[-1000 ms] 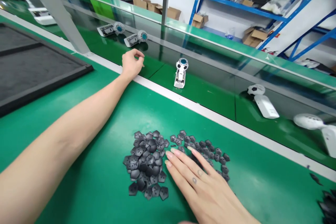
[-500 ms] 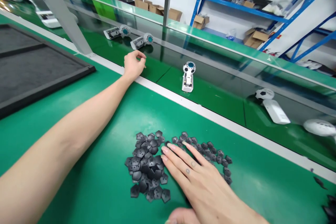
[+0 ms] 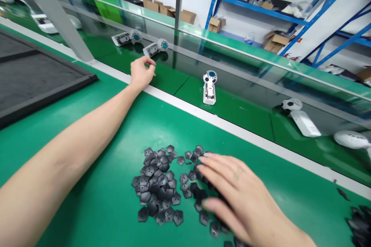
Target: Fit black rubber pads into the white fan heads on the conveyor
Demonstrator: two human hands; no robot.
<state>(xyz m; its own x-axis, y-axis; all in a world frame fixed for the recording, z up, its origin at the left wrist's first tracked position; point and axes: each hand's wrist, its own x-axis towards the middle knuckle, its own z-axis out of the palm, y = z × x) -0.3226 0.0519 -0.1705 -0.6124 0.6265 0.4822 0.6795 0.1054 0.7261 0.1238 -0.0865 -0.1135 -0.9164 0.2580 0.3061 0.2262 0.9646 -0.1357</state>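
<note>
My left hand (image 3: 142, 72) rests over the white edge strip (image 3: 185, 105) of the conveyor. Its fingers are curled in, and whatever lies inside them, if anything, is hidden. Just beyond it lies a white and grey device (image 3: 155, 48) with a round end, apart from the fingers. My right hand (image 3: 236, 189), a little blurred, is over a spread of black pentagon-shaped pieces (image 3: 203, 218), thumb away from the fingers. Some pieces are hidden beneath it. To its left sits a heap of similar black pentagon pieces (image 3: 158, 187) on the green work surface (image 3: 110, 185).
More white devices with football-patterned ends lie on the green belt, such as one in the middle (image 3: 209, 88) and one at right (image 3: 301, 117). A black-framed tray (image 3: 43, 81) is at left. Dark pieces (image 3: 361, 225) sit at the right edge. A grey post (image 3: 55, 15) rises at left.
My right hand has drawn back to the right and its thumb has come up, uncovering pieces that lay beneath it. My left hand stays curled at the conveyor edge.
</note>
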